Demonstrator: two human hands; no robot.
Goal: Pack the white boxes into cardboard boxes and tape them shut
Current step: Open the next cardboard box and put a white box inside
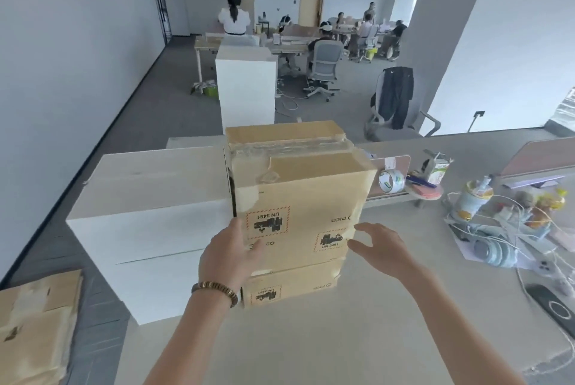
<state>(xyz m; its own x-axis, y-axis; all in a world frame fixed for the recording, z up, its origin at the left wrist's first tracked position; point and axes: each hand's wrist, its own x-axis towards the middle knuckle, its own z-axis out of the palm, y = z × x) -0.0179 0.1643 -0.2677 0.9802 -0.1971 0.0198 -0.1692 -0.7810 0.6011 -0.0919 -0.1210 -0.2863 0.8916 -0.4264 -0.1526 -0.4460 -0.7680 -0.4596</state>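
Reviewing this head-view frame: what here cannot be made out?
- Contents of the top cardboard box: hidden, flaps taped shut.
- Lower cardboard box: mostly covered by the top one and the left hand.
- Flattened cardboard: cut by the left edge.
- Tape roll label: too small.

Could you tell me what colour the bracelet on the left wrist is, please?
Brown, beaded; the bracelet shows clearly in the head view.

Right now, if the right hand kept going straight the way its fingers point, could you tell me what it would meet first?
Most likely the front face of the upper cardboard box; the right hand hovers open close to it, though the depth is hard to judge.
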